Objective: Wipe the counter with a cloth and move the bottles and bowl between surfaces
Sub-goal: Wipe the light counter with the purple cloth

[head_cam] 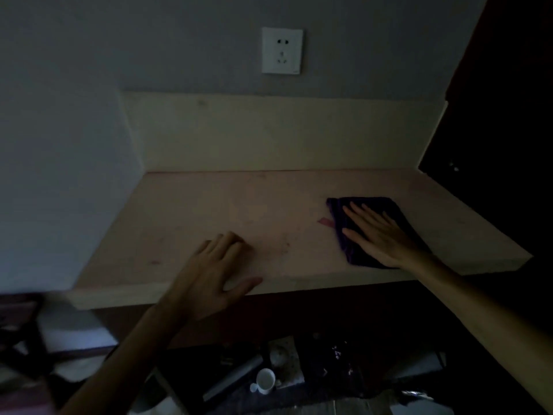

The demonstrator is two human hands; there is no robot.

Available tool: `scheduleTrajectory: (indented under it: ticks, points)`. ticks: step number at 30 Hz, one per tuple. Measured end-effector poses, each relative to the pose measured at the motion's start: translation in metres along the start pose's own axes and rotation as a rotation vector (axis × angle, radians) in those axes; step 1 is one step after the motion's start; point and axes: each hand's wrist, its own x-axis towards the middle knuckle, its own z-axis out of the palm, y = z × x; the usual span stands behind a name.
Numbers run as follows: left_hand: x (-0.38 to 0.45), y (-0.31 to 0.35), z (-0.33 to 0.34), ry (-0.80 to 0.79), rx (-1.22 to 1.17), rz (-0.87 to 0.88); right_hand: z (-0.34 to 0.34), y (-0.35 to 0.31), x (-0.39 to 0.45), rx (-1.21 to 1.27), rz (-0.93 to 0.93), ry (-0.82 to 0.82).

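A pale wooden counter (pixel 209 211) fills the middle of the dim view. A dark purple cloth (pixel 389 209) lies flat on its right part. My right hand (pixel 380 235) rests palm-down on the cloth with the fingers spread, pressing it onto the counter. My left hand (pixel 215 274) lies on the counter's front edge at the centre-left, fingers apart, holding nothing. No bottles or bowl are visible on the counter.
A small pink mark (pixel 325 221) sits on the counter just left of the cloth. A white wall socket (pixel 282 50) is above the backsplash. Below the counter lie a white cup (pixel 265 381), a grey cylinder (pixel 233 378) and dark clutter.
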Motion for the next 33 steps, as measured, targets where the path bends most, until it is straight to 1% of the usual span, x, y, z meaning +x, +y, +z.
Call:
scheduleTrajectory:
  ticks: [3, 6, 9, 11, 13, 15, 17, 20, 24, 26, 29, 33]
  points:
    - [-0.025, -0.025, -0.019, 0.036, -0.048, -0.021, 0.010, -0.095, 0.018, 0.004, -0.155, 0.003]
    - [-0.056, -0.062, -0.045, 0.104, -0.090, -0.097, 0.020, -0.200, 0.033, 0.016, -0.308, 0.003]
    - [-0.084, -0.094, -0.072, 0.225, -0.114, -0.169, 0.034, -0.304, 0.046, 0.026, -0.442, -0.004]
    - [-0.100, -0.108, -0.087, 0.277, -0.139, -0.202, 0.044, -0.366, 0.048, 0.042, -0.533, -0.022]
    - [-0.110, -0.117, -0.098, 0.306, -0.150, -0.230, 0.049, -0.409, 0.046, 0.051, -0.611, -0.010]
    - [-0.118, -0.123, -0.105, 0.331, -0.168, -0.266, 0.053, -0.429, 0.043, 0.065, -0.665, 0.012]
    - [-0.121, -0.125, -0.107, 0.369, -0.192, -0.289, 0.056, -0.433, 0.043, 0.070, -0.686, 0.023]
    - [-0.115, -0.122, -0.100, 0.410, -0.225, -0.295, 0.055, -0.422, 0.047, 0.076, -0.694, -0.004]
    - [-0.097, -0.101, -0.080, 0.390, -0.254, -0.273, 0.050, -0.381, 0.055, 0.078, -0.658, -0.016]
    - [-0.085, -0.087, -0.069, 0.377, -0.251, -0.229, 0.044, -0.343, 0.058, 0.065, -0.603, -0.007]
    - [-0.061, -0.061, -0.051, 0.342, -0.264, -0.151, 0.032, -0.268, 0.059, 0.056, -0.490, 0.009]
    - [-0.023, -0.010, -0.020, 0.232, -0.230, -0.093, 0.020, -0.158, 0.057, 0.033, -0.337, 0.004]
